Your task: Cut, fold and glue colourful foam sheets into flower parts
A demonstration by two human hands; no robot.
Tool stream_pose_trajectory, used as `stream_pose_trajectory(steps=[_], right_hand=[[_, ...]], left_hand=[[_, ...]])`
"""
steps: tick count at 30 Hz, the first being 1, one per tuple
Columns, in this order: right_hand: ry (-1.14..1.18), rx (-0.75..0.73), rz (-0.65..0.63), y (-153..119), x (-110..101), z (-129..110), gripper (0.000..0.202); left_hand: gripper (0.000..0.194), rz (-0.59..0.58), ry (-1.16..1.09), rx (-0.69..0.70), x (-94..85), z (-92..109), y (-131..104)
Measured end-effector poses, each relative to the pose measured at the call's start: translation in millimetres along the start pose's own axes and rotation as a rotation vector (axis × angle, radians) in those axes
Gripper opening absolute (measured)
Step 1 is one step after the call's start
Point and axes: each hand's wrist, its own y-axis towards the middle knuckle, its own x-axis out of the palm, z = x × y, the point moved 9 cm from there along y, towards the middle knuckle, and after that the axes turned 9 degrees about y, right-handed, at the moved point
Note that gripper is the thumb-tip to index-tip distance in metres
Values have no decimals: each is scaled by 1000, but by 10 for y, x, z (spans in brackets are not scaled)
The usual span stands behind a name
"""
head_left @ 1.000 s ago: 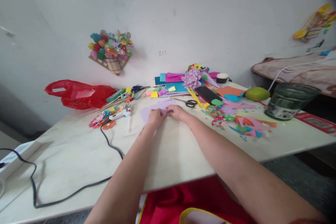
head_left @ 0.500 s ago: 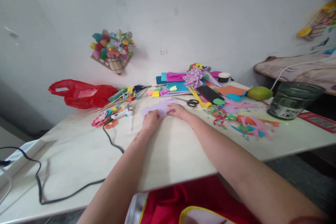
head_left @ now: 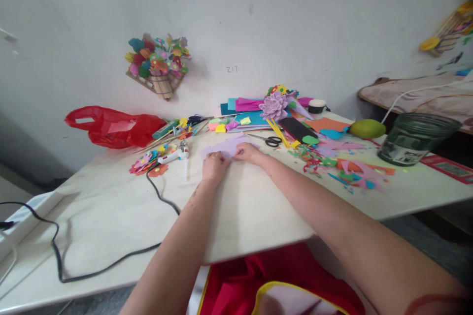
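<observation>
A light purple craft sheet (head_left: 231, 143) lies flat on the white table, its near part covered by my hands. My left hand (head_left: 215, 166) rests on its near left side, fingers curled and thumb pressed at the edge. Close beside it, my right hand (head_left: 248, 153) pinches the sheet's near edge between thumb and fingers. Black-handled scissors (head_left: 272, 141) lie just beyond my right hand. To the left of my left hand is a white glue gun (head_left: 173, 156) with a black cord, beside several coloured foam flowers (head_left: 148, 162).
A red plastic bag (head_left: 114, 128) sits at the back left, a white power strip (head_left: 31, 216) at the left edge. Coloured sheets (head_left: 254, 120) and a purple flower (head_left: 274, 106) are at the back. Scraps (head_left: 358, 174), a green mango-like fruit (head_left: 367, 129) and a glass jar (head_left: 414, 140) are right.
My right hand has shifted slightly left and nearer, along the sheet's near edge toward my left hand. The left hand has barely moved; the camera view has shifted slightly.
</observation>
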Motion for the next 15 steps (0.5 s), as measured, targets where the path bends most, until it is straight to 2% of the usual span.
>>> stream_pose_trajectory(steps=[5,15], right_hand=[[-25,53,-48,5,29,-15,19],[-66,26,-36,-38,38,-129,15]], left_hand=[[21,13,71,-8,-28,22,-22],[29,-20,161,-74,-34,-2,-59]])
